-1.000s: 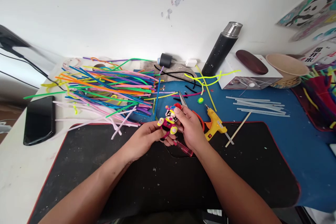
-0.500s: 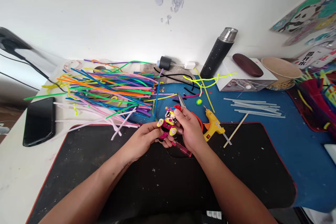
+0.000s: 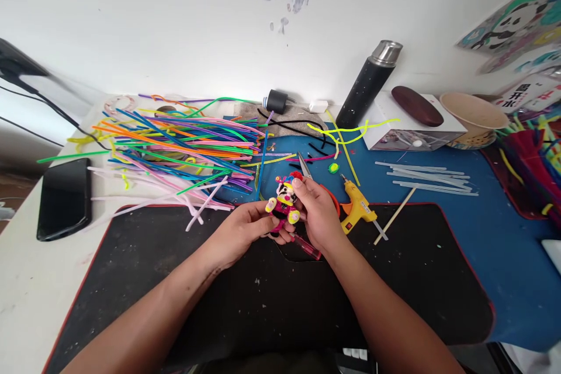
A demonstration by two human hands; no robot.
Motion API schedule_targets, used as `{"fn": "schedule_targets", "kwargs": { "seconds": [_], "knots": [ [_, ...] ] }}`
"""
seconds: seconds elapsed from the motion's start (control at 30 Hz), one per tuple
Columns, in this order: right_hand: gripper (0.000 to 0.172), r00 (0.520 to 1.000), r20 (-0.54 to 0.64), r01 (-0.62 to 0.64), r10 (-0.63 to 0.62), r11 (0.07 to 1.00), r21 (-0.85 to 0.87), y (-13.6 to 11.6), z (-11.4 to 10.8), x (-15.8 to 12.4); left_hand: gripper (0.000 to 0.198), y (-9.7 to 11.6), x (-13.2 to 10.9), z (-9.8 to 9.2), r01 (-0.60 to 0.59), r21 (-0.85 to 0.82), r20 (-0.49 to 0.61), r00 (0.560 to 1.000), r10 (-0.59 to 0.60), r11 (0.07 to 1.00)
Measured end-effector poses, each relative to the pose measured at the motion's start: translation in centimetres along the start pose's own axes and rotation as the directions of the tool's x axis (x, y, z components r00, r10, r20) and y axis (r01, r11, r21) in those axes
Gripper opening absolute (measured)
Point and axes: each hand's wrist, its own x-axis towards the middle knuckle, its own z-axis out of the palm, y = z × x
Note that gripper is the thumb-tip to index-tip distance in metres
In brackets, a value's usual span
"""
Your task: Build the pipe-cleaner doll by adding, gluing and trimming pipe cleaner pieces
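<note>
Small figure (image 3: 286, 205) at the middle of the frame, held by both hands above a black mat (image 3: 245, 304) with a red edge. Figure tilted; pale head with black markings, yellow brim, blue and red on top, magenta body, two yellow-edged limbs toward the viewer.

Left hand (image 3: 243, 225), left of centre: thumb and fingers pinch the figure's lower body, some fingertips showing underneath. Right hand (image 3: 321, 213), right of centre: thumb pressed at the head by the red part, fingers curled behind and partly hidden.

Just below the right hand, a red-handled tool (image 3: 308, 246) lies on the mat. Scissors (image 3: 305, 167) behind that hand, blades toward the top of the frame, orange handle partly covered. To the right, a yellow glue gun (image 3: 360, 210), a stick protruding from its rear; near it a thin wooden stick (image 3: 397, 213), then a loose row of translucent sticks (image 3: 432, 175).

Left of centre, a heap of coloured fuzzy stems (image 3: 188, 143) spreads over the worktop (image 3: 26, 304); black phone (image 3: 64, 198) at far left. Upper right: dark flask (image 3: 368, 87) with metal cap, standing beside a white box (image 3: 383, 106) that carries a dark red oval case (image 3: 417, 106); tan bowl (image 3: 471, 111) next to it.
</note>
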Motion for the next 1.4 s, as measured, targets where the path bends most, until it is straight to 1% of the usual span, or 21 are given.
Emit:
{"fn": "schedule_targets", "kwargs": {
  "seconds": [0.1,0.2,0.33,0.43,0.53,0.67,0.77,0.93,1.03,1.13,1.27,1.4],
  "knots": [
    [0.040,1.000,0.009,-0.011,0.011,1.000,0.007,0.0,0.1,-0.1,0.021,0.1,0.1,0.0,0.002,0.003,-0.003,1.000,-0.002,1.000],
    [0.039,1.000,0.018,-0.013,0.013,1.000,0.026,0.1,0.1,-0.2,0.019,0.3,0.1,0.2,0.004,0.048,-0.019,1.000,-0.003,0.999],
    [0.039,1.000,0.012,-0.004,0.004,1.000,0.022,0.3,0.1,-0.2,0.017,0.5,0.1,0.5,-0.007,0.096,-0.053,0.998,0.012,0.995],
    [0.038,1.000,0.007,0.003,-0.003,1.000,0.017,0.4,0.1,-0.2,0.018,0.5,0.1,0.6,0.006,0.099,-0.085,0.996,0.003,0.995],
    [0.039,1.000,0.008,0.009,-0.009,1.000,0.014,0.2,0.1,-0.2,0.021,0.6,-0.1,0.6,0.014,0.056,-0.058,0.998,-0.011,0.998],
    [0.044,1.000,-0.020,0.023,-0.024,0.999,-0.023,-0.2,0.1,-0.1,0.028,0.9,-0.5,0.7,0.049,-0.053,-0.010,0.999,-0.049,0.997],
    [0.046,0.999,-0.033,0.013,-0.014,0.999,-0.041,-0.4,0.1,-0.2,0.027,1.3,-0.6,0.9,0.064,-0.104,0.000,0.998,-0.064,0.992],
    [0.046,1.000,-0.025,0.009,-0.010,0.999,-0.035,-0.4,0.3,-0.4,0.020,1.3,-0.6,0.9,0.065,-0.119,0.015,0.998,-0.064,0.991],
    [0.044,1.000,-0.014,0.015,-0.015,1.000,-0.015,-0.4,0.4,-0.4,0.019,0.9,-0.5,0.9,0.056,-0.113,-0.005,0.998,-0.057,0.992],
    [0.044,0.999,-0.037,0.011,-0.012,1.000,-0.014,-0.4,0.4,-0.4,0.020,0.8,-0.6,1.0,0.051,-0.117,-0.014,0.999,-0.053,0.992],
    [0.045,0.997,-0.067,-0.026,0.026,1.000,0.009,-0.4,0.3,-0.5,0.023,1.0,-0.8,1.1,0.068,-0.174,0.037,0.997,-0.063,0.982],
    [0.044,0.997,-0.046,-0.066,0.069,0.995,0.072,-0.6,0.5,-0.5,0.028,1.3,-0.9,1.2,0.088,-0.215,0.074,0.995,-0.073,0.973]
  ]
}}
